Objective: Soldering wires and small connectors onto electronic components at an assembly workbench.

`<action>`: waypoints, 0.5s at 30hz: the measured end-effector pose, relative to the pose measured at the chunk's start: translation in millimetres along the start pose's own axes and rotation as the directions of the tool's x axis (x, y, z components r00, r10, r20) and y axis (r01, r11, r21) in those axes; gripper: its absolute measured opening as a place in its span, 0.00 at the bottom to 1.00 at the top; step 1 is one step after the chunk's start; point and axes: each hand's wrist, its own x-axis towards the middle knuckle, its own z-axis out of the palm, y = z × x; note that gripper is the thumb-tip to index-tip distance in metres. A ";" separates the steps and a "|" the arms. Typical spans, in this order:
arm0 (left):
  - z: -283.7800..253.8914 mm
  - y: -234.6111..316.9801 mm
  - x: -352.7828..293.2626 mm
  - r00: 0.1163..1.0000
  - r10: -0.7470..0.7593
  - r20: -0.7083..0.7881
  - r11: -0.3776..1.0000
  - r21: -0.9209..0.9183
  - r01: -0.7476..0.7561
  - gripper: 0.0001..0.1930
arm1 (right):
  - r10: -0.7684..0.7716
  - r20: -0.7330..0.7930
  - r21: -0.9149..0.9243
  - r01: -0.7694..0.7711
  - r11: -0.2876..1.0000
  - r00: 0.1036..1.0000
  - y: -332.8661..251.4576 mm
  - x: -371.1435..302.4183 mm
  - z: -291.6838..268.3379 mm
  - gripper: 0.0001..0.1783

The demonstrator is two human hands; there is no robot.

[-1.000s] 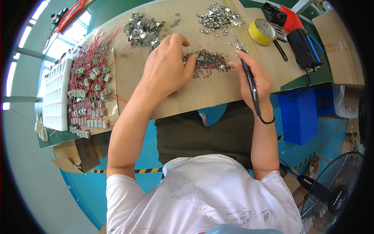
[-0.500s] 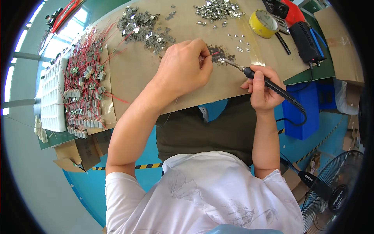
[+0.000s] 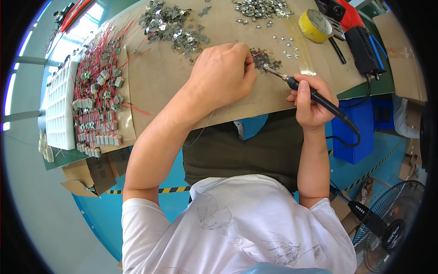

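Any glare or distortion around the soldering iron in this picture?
Head view: clear tape strip glints just above the right hand, but the soldering iron's handle reads clearly; head view: windows at far left look overexposed and bent by the fisheye; head view: the iron's tip is too small for fine detail.

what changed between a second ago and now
The left hand moved right and its spread fingers closed, apparently on the red wire, whose end pokes out past them. The soldering iron swung from pointing away to pointing left, its tip at a small metal piece. The right hand kept its hold; the yellow tape roll stayed put.
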 end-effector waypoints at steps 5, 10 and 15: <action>0.6 0.9 0.2 1.000 -0.007 0.013 1.000 0.014 0.006 0.08 | -0.033 0.009 -0.006 0.033 0.999 0.999 1.5 0.0 0.0 0.05; 0.9 0.4 0.2 1.000 0.003 0.013 1.000 0.022 -0.004 0.08 | -0.028 0.013 -0.013 0.028 1.000 1.000 1.6 -1.0 -1.7 0.04; 1.1 0.7 -0.2 1.000 -0.003 0.022 0.999 0.043 0.002 0.08 | -0.026 0.009 -0.029 0.026 0.999 1.000 1.2 -0.3 -1.6 0.04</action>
